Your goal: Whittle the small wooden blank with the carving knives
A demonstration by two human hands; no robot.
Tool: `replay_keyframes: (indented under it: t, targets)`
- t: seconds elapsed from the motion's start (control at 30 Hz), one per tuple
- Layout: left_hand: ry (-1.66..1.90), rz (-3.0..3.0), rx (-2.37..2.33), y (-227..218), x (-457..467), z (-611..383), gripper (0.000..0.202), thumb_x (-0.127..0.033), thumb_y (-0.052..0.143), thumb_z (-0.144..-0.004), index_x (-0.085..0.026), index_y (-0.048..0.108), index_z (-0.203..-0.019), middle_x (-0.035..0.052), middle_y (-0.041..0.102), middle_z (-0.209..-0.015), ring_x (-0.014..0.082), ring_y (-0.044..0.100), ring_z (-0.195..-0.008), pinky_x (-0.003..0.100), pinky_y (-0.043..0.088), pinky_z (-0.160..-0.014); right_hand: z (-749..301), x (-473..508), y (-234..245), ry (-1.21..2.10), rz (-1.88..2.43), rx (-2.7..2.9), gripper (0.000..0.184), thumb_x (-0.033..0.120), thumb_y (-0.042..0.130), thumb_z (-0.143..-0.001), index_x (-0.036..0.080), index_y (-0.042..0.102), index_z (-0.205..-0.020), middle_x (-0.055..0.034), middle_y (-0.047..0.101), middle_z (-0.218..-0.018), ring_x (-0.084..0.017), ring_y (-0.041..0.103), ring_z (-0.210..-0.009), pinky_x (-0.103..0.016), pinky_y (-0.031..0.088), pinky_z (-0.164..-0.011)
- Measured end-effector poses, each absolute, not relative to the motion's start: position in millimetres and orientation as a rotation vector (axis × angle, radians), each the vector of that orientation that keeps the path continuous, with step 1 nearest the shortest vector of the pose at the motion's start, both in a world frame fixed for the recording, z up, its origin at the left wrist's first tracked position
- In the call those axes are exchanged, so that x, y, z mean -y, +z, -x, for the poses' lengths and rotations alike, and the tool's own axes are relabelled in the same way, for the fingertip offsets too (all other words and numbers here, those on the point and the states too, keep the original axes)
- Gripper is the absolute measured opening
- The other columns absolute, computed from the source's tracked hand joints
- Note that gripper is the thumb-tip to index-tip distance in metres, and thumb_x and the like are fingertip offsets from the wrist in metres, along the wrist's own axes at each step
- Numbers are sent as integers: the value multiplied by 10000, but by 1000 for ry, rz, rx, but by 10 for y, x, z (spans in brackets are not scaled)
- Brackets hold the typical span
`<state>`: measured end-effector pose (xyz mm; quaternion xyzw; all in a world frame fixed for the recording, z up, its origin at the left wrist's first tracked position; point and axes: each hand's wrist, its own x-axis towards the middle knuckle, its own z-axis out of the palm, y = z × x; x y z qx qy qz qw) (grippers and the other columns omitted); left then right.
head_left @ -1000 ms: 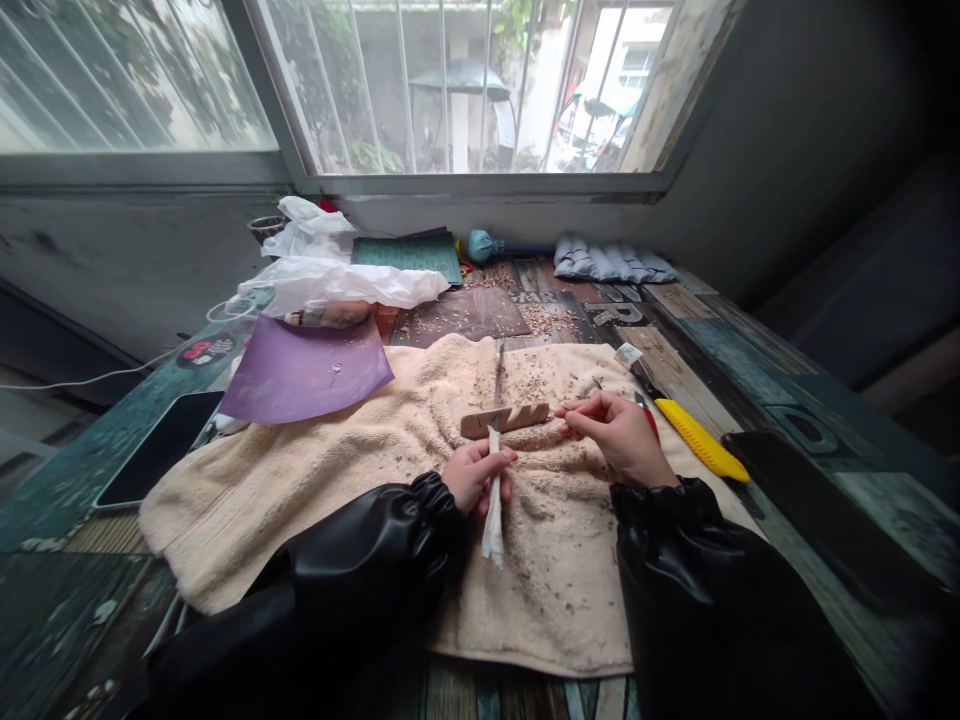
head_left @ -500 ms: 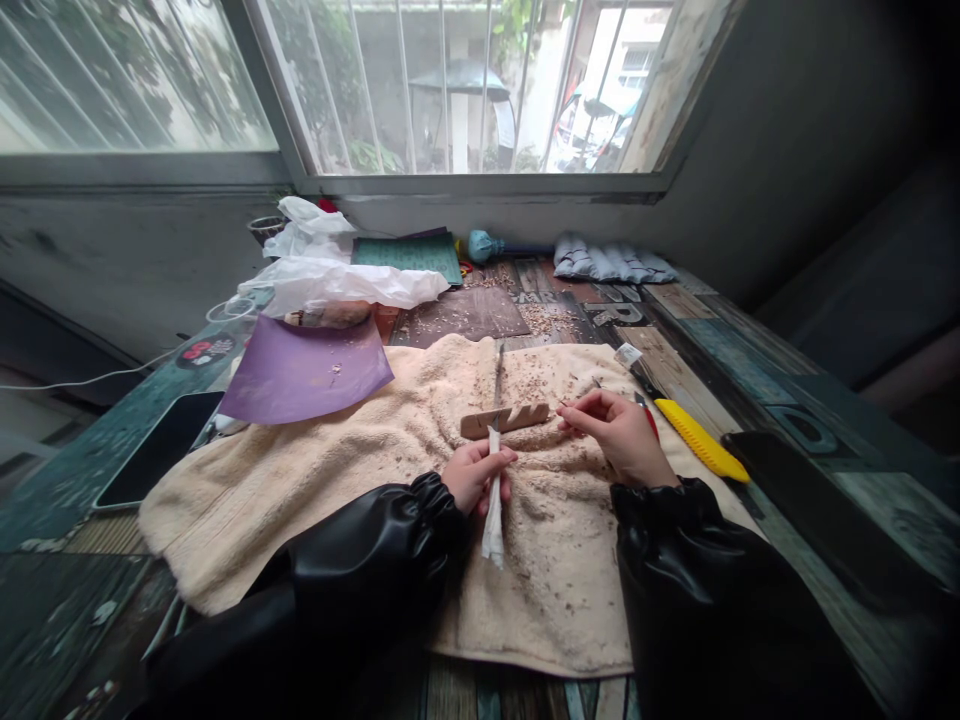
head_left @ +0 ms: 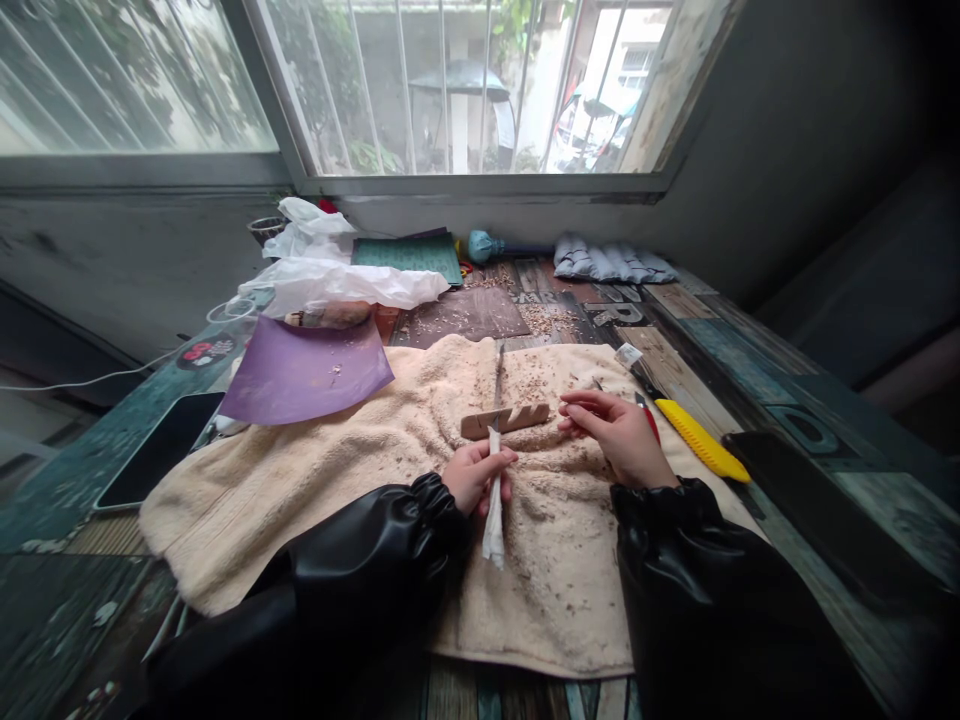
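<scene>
- The notched wooden piece (head_left: 505, 420) lay on the beige towel (head_left: 315, 480), its long axis running left to right across the view, tilted slightly upward toward its right end.
- The left hand (head_left: 476, 475) sat just below the piece's left half, curled around a white-wrapped tool (head_left: 493, 500) whose long axis ran almost straight away from the person, crossing the piece near its left-middle notch.
- The right hand (head_left: 619, 435) lay just to the right of the piece's right end, fingers stretched out leftward toward it; a clear grip on anything was not visible, and whether the fingertips touched the wood could not be told.
- Of the two, the left hand was nearer the notches; the right was nearer the end grain.
- A red-handled tool (head_left: 649, 418) showed only as a sliver behind the right hand, and a yellow utility knife (head_left: 701, 440) lay just beyond it, angled down to the right on the worktop (head_left: 750, 360).
- The tool's working tip above the piece blurred into a thin dark line amid wood shavings (head_left: 551, 320); its shape could not be made out.
- Black sleeves (head_left: 375, 560) hid both wrists.
</scene>
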<state>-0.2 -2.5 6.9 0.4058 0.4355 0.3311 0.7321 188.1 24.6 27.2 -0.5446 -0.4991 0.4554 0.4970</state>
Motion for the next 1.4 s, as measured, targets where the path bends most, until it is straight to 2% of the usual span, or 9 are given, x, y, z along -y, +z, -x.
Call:
replay_keyframes:
  t: [0.27,0.93,1.23,1.4]
  targets:
    - [735,-897,-956,56,23,1,330,-410,579,-625,-127,469,-754,-46,524,-385,36,310,-188,146,164,-226,-1883,-249,292,1148,1349,1118,248,321,639,-629,165,515,-776,-32,657,-687,-128,609,-518,-177,425,-406]
    - [736,-889,-963,49,25,-6,303,-388,580,-639,-129,471,-754,-48,522,-383,37,307,-188,152,156,-233,-1880,-311,177,1039,1286,975,242,269,677,-579,143,521,-715,-58,659,-642,-162,626,-549,-175,417,-379]
    - [737,-891,-964,44,28,0,344,-432,585,-618,-135,473,-750,-47,521,-383,37,311,-195,147,162,-230,-1895,-339,167,1055,1216,910,300,320,678,-595,141,561,-805,-43,661,-688,-147,630,-585,-175,450,-409]
    - [731,-892,-960,45,27,2,316,-407,583,-625,-136,471,-742,-44,523,-381,39,311,-192,147,163,-227,-1908,-351,160,1040,1191,905,288,369,664,-609,139,577,-760,-44,656,-672,-147,628,-573,-177,438,-396]
